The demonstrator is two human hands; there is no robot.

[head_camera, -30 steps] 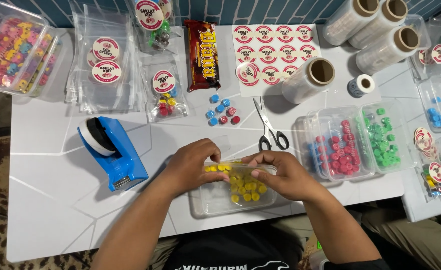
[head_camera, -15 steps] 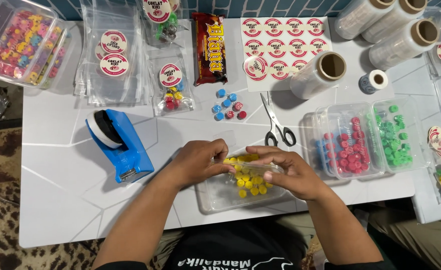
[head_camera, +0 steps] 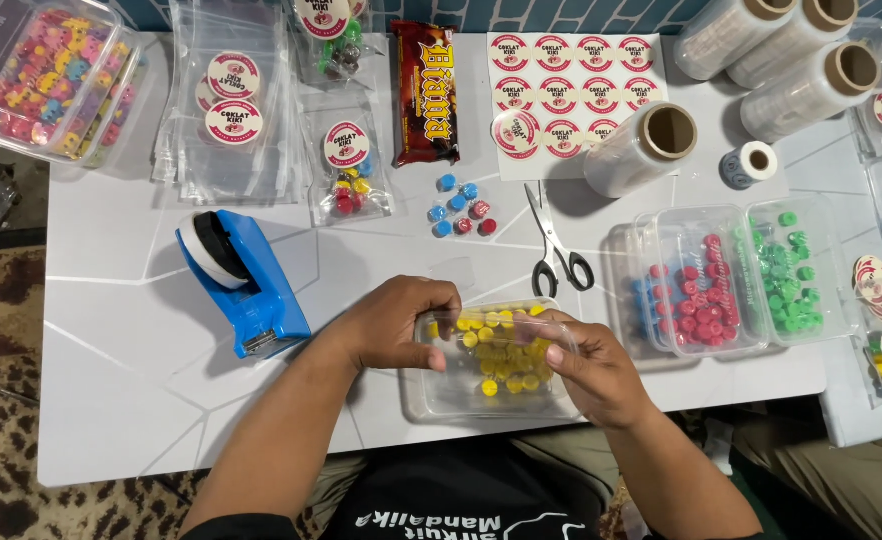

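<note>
Overhead, both hands grip a clear plastic tray [head_camera: 496, 400] of yellow candies [head_camera: 501, 350] at the white table's [head_camera: 121, 400] near edge: left hand [head_camera: 396, 325] grasps its left end, right hand [head_camera: 591, 370] its right end (long axis left-to-right). Nearby tubs hold red candies [head_camera: 706, 295] and green candies [head_camera: 791, 275].

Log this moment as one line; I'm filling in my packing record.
left hand: on clear tub rim | right hand: over yellow candies | scissors, blue tape dispenser: untouched on table
</note>
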